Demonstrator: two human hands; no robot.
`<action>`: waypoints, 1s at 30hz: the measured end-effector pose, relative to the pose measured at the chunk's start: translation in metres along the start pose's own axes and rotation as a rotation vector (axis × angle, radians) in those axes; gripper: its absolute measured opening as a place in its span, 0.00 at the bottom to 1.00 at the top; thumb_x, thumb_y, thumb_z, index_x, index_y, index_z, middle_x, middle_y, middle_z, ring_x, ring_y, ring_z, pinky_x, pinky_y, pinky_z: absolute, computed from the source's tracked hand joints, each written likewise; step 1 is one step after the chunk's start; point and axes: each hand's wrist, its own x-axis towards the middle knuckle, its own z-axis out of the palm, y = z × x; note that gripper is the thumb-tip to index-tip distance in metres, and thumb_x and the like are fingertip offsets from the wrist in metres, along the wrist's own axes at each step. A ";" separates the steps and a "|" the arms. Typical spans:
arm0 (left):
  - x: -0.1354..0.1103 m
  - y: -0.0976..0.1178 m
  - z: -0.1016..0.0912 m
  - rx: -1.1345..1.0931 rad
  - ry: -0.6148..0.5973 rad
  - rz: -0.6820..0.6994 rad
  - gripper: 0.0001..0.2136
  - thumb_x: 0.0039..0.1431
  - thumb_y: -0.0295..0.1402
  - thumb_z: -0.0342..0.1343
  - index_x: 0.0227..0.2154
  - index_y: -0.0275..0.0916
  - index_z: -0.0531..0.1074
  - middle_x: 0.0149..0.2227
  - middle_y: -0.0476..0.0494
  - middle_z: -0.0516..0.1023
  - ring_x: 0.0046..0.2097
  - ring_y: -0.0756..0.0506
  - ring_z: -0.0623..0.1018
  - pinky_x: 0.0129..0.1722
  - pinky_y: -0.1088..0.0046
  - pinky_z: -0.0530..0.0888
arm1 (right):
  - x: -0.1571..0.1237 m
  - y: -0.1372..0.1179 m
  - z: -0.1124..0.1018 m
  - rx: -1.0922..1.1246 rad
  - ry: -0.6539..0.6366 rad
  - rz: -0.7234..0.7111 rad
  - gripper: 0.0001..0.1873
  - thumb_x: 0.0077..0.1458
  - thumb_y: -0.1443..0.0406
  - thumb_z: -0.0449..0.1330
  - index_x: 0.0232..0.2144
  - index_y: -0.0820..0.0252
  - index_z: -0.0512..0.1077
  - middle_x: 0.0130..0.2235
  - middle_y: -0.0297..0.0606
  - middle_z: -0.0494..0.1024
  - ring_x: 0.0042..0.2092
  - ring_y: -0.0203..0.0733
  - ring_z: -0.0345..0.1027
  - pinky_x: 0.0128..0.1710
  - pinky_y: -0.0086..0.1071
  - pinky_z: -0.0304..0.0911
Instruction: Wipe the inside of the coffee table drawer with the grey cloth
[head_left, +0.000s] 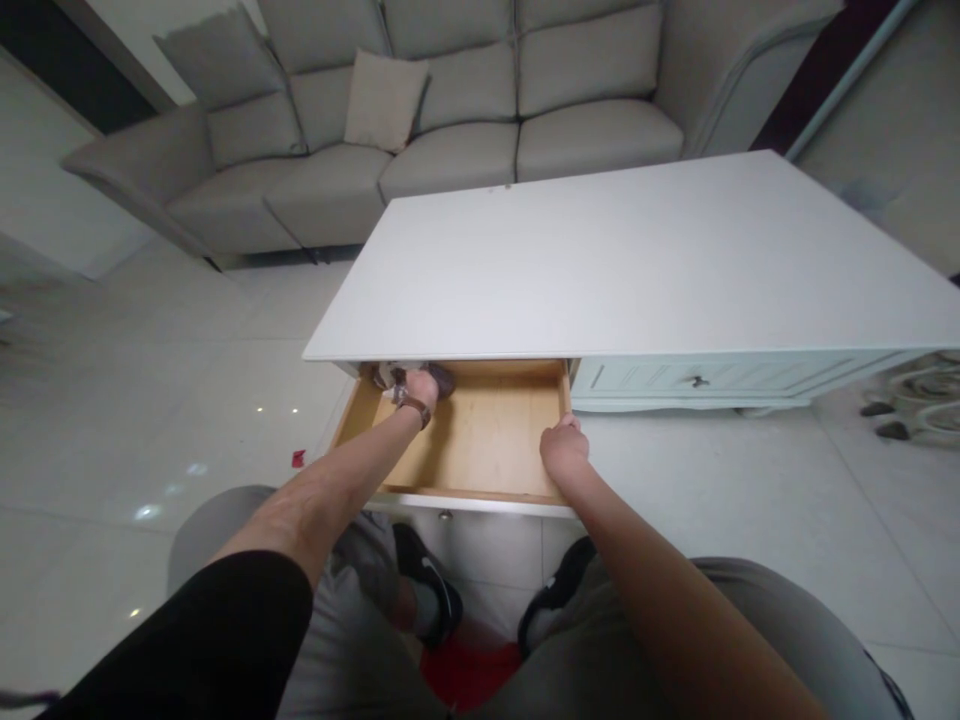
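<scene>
A wooden drawer (487, 430) stands pulled out from the white coffee table (600, 260). My left hand (421, 388), with a band on its wrist, reaches into the drawer's back left corner. There it is closed at a dark, soft-looking item (444, 380), beside a pale, crumpled item (386, 376); the fingers are mostly hidden, and what they hold cannot be made out. Over on the drawer's right side wall, my right hand (564, 450) is closed around the top edge. A small knob (445, 515) shows on the drawer's front.
Behind the table stands a long grey sofa (457, 160) with a beige cushion (385, 100). A second drawer (694, 382) is closed at the right. My knees and shoes flank the open drawer's front. A small red scrap (298, 458) lies on the tiled floor (247, 400).
</scene>
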 end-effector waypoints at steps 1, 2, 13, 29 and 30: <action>-0.010 0.001 0.007 0.011 -0.031 -0.010 0.20 0.68 0.42 0.59 0.57 0.38 0.71 0.57 0.38 0.75 0.53 0.40 0.78 0.52 0.54 0.79 | 0.000 0.000 0.000 0.004 -0.002 0.003 0.28 0.65 0.78 0.45 0.62 0.72 0.72 0.70 0.72 0.57 0.56 0.52 0.76 0.44 0.38 0.76; -0.021 0.003 0.015 0.020 -0.069 -0.016 0.20 0.68 0.42 0.59 0.57 0.38 0.72 0.57 0.38 0.75 0.54 0.40 0.78 0.52 0.54 0.79 | 0.000 0.000 -0.001 0.007 -0.002 0.005 0.28 0.65 0.78 0.45 0.62 0.72 0.72 0.70 0.72 0.57 0.56 0.52 0.76 0.43 0.38 0.76; -0.161 0.075 0.112 -0.019 -0.777 0.290 0.18 0.62 0.29 0.55 0.53 0.41 0.78 0.54 0.41 0.83 0.54 0.40 0.80 0.60 0.65 0.72 | -0.010 0.003 -0.004 0.010 0.063 -0.011 0.31 0.66 0.77 0.41 0.67 0.72 0.67 0.69 0.69 0.59 0.60 0.49 0.73 0.53 0.36 0.72; -0.161 0.074 0.074 0.067 -1.092 0.613 0.21 0.62 0.28 0.47 0.55 0.39 0.76 0.58 0.42 0.80 0.58 0.41 0.78 0.63 0.62 0.70 | -0.033 0.061 -0.081 0.066 0.155 -0.115 0.23 0.65 0.66 0.56 0.60 0.64 0.75 0.58 0.60 0.77 0.58 0.55 0.75 0.55 0.42 0.69; -0.164 0.074 0.069 0.087 -1.110 0.643 0.20 0.62 0.29 0.47 0.53 0.41 0.77 0.58 0.42 0.81 0.57 0.40 0.78 0.64 0.62 0.69 | -0.033 0.064 -0.084 0.075 0.187 -0.103 0.23 0.65 0.64 0.56 0.60 0.63 0.75 0.58 0.60 0.77 0.58 0.55 0.75 0.55 0.42 0.69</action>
